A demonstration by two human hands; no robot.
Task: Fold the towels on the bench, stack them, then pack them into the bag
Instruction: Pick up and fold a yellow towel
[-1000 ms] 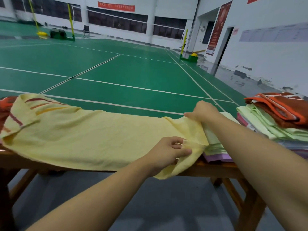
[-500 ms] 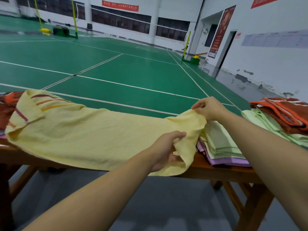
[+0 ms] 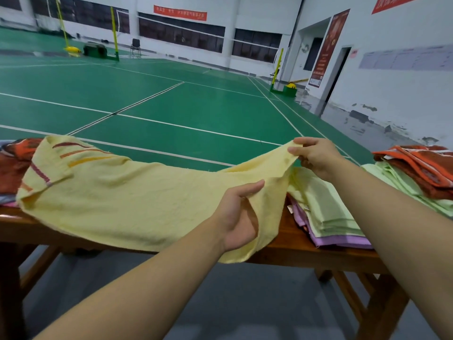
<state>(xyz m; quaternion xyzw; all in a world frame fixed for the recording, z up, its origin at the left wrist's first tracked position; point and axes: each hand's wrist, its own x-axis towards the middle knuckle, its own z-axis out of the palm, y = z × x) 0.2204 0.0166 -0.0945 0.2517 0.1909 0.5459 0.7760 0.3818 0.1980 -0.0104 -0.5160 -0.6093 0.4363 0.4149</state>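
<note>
The right end of the yellow towel (image 3: 137, 197) is up off the surface (image 3: 289, 246) now, higher than a second ago, when both hands were down pinching it against the folded pile. The right hand (image 3: 318, 155) has climbed with the far corner; its fingers (image 3: 295, 151) are clamped on that corner, thumb and forefinger pinched tight. The left hand (image 3: 239, 217) has turned palm-up at the near edge, fingers curled round the cloth, with the hem draped over the palm.

The towel's long axis runs left to right along the wooden surface. The striped end lies well to the left, its corner flopped over, resting near a rust-and-orange towel (image 3: 17, 165). So the free end sits far left of both hands, and the left hand is the nearer one. My read: the lifted end gets carried leftward across to meet those stripes, folding the length in half.

The cloth is soft terry, limp and slightly rumpled, sagging between the two grips. Just beside the hands lies a folded stack (image 3: 328, 217), pale green over lilac, flat and squared. Further right, more green towels sit under an orange-striped towel (image 3: 421, 165). No bag in view.
</note>
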